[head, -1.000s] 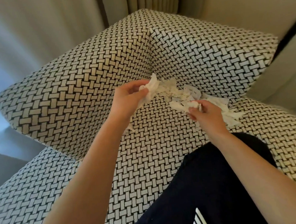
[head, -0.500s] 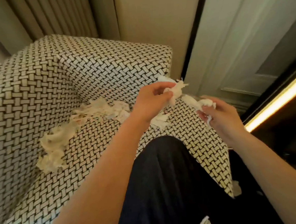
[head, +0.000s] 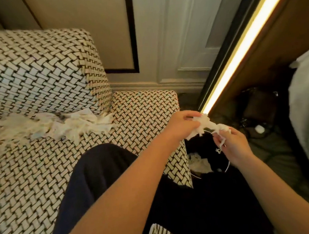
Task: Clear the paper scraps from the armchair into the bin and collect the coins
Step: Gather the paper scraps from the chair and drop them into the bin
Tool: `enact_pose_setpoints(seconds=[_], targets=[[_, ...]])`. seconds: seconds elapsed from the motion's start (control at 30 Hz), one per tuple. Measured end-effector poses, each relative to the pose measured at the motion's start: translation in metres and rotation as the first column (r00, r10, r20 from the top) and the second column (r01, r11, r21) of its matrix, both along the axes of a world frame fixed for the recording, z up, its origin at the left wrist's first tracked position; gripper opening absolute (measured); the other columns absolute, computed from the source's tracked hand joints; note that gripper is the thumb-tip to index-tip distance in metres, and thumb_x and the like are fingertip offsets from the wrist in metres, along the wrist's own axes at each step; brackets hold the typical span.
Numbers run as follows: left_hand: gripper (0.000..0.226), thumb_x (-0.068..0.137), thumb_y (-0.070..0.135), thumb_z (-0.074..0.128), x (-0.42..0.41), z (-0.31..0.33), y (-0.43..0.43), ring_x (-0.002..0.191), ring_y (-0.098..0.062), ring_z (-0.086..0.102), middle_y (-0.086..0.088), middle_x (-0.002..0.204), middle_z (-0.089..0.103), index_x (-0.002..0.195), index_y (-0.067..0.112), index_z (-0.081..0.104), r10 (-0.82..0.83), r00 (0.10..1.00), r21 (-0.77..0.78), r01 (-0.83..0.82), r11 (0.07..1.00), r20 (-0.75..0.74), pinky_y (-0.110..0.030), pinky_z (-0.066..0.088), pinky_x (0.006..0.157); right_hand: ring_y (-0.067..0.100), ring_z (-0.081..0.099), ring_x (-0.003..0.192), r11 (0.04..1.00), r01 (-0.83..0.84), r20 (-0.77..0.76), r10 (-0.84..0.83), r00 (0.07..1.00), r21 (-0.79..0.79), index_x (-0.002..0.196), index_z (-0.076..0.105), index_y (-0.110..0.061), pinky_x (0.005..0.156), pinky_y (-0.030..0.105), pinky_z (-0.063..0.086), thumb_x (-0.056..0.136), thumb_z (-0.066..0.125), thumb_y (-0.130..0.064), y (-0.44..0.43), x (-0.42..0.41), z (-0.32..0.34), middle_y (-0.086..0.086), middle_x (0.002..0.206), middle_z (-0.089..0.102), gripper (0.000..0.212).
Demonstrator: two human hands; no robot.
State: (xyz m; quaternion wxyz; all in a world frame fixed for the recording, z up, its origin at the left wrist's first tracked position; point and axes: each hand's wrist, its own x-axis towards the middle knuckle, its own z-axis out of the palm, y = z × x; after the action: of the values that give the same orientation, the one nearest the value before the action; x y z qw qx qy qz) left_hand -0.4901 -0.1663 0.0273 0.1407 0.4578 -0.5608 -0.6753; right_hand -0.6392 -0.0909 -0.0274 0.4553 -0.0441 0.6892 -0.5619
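while both hands hang out past the armchair's (head: pixel 37 176) right arm, a wad of paper scraps (head: pixel 207 123) stretches between them, right above the open mouth of the bin (head: pixel 208 148). the left hand (head: pixel 182 126) has its fingers and thumb curled round the thicker end of the wad, gripping it, with torn edges sticking out below the palm. the right hand (head: pixel 235 146) pinches the thinner end, fingertips closed on a few shreds that dangle down over the knuckles. the bin is dark with a thin metal rim, stands on the floor just beside the chair's arm, and has some crumpled scraps in the bin (head: pixel 199 163) lying at its bottom. a much larger pile of scraps (head: pixel 75 123) lies on the seat of the armchair, spread along the crease where the seat meets the backrest, well apart from the hands. the chair is covered in a black-and-white basket-weave fabric. a dark trouser leg (head: pixel 99 173) lies across the front of the seat, under the left forearm. behind the chair is a pale panelled wall (head: pixel 173 44), and a glowing light strip (head: pixel 236 50) runs diagonally from the top right down to a point just behind the wad. on the dim floor to the right sits a small white object (head: pixel 259 129), too blurred to identify, and a white cloth (head: pixel 305 109) fills the right edge.
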Motion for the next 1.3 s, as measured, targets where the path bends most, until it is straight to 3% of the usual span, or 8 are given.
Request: enact_pose_setpoints(seconds=[0.2, 0.33, 0.43, 0.57, 0.63, 0.73, 1.03, 1.3], targets=[[0.049, 0.089, 0.014, 0.059, -0.031, -0.028, 0.009, 0.116, -0.019, 0.05, -0.004, 0.131, 0.051, 0.134, 0.023, 0.045, -0.045, 0.995, 0.117, 0.035, 0.993, 0.083, -0.035, 0.046, 0.097, 0.018, 0.058, 0.105, 0.99, 0.132, 0.075, -0.136, 0.988, 0.059, 0.136, 0.042, -0.004, 0.087, 0.027, 0.047, 0.096, 0.047, -0.003, 0.01, -0.018, -0.03, 0.013, 0.12, 0.055, 0.04], [0.062, 0.089, 0.022, 0.059, -0.031, -0.034, 0.015, 0.13, -0.023, 0.04, -0.004, 0.145, 0.038, 0.144, 0.027, 0.031, -0.077, 0.99, 0.129, 0.061, 0.99, 0.122, -0.04, 0.037, 0.107, 0.018, 0.059, 0.088, 0.982, 0.17, 0.148, -0.18, 0.972, 0.08, 0.126, 0.051, 0.001, 0.077, 0.024, 0.049, 0.093, 0.044, 0.005, 0.008, -0.019, -0.047, 0.013, 0.101, 0.059, 0.034], [0.056, 0.092, 0.021, 0.055, -0.026, -0.036, 0.013, 0.132, -0.022, 0.038, -0.004, 0.146, 0.039, 0.144, 0.025, 0.033, -0.079, 0.987, 0.1, 0.065, 0.993, 0.138, -0.037, 0.035, 0.104, 0.023, 0.056, 0.109, 0.98, 0.154, 0.165, -0.174, 0.971, 0.126, 0.128, 0.05, -0.003, 0.089, 0.028, 0.046, 0.095, 0.049, -0.005, 0.005, -0.02, -0.058, 0.015, 0.125, 0.056, 0.034], [0.051, 0.094, 0.019, 0.053, -0.017, -0.032, 0.01, 0.132, -0.02, 0.039, -0.006, 0.146, 0.039, 0.142, 0.022, 0.036, -0.01, 0.989, 0.055, 0.002, 0.999, 0.148, -0.032, 0.035, 0.102, 0.021, 0.035, 0.136, 0.984, -0.028, 0.232, -0.014, 0.973, 0.175, 0.142, 0.038, -0.015, 0.108, 0.036, 0.031, 0.096, 0.048, -0.035, 0.006, -0.016, -0.056, 0.004, 0.148, 0.039, 0.051], [0.051, 0.094, 0.017, 0.052, -0.011, -0.028, 0.01, 0.133, -0.019, 0.038, -0.006, 0.146, 0.038, 0.142, 0.021, 0.037, 0.039, 0.987, 0.02, -0.043, 0.999, 0.155, -0.03, 0.034, 0.099, 0.017, 0.022, 0.143, 0.99, -0.053, 0.212, 0.024, 0.977, 0.134, 0.147, 0.029, -0.02, 0.115, 0.038, 0.018, 0.095, 0.047, -0.042, 0.009, -0.014, -0.05, 0.001, 0.155, 0.026, 0.059], [0.049, 0.094, 0.017, 0.051, 0.0, -0.019, 0.011, 0.129, -0.02, 0.042, -0.006, 0.145, 0.041, 0.141, 0.02, 0.039, 0.09, 0.984, -0.021, -0.088, 0.996, 0.156, -0.031, 0.038, 0.097, 0.019, 0.017, 0.144, 0.992, -0.109, 0.173, 0.097, 0.98, 0.057, 0.15, 0.022, -0.019, 0.116, 0.04, 0.016, 0.097, 0.042, -0.043, 0.009, -0.011, -0.035, 0.003, 0.157, 0.021, 0.061], [0.032, 0.094, 0.022, 0.052, 0.058, 0.039, 0.002, 0.108, -0.012, 0.055, 0.001, 0.127, 0.055, 0.127, 0.023, 0.053, 0.168, 0.986, -0.132, -0.165, 0.977, 0.011, -0.031, 0.043, 0.094, 0.022, 0.048, 0.125, 0.951, -0.294, -0.038, 0.292, 0.956, -0.093, 0.139, 0.042, -0.012, 0.109, 0.038, 0.035, 0.102, 0.034, -0.024, -0.02, 0.044, 0.049, 0.005, 0.136, 0.051, 0.04], [0.021, 0.092, 0.027, 0.056, 0.161, 0.076, -0.005, 0.108, -0.006, 0.055, 0.012, 0.111, 0.06, 0.113, 0.029, 0.061, 0.379, 0.918, -0.243, -0.396, 0.886, -0.114, -0.019, 0.042, 0.08, 0.014, 0.065, 0.1, 0.877, -0.412, -0.15, 0.386, 0.91, -0.246, 0.12, 0.059, -0.009, 0.086, 0.028, 0.053, 0.095, 0.052, -0.017, -0.064, 0.146, 0.111, 0.003, 0.113, 0.066, 0.026]])
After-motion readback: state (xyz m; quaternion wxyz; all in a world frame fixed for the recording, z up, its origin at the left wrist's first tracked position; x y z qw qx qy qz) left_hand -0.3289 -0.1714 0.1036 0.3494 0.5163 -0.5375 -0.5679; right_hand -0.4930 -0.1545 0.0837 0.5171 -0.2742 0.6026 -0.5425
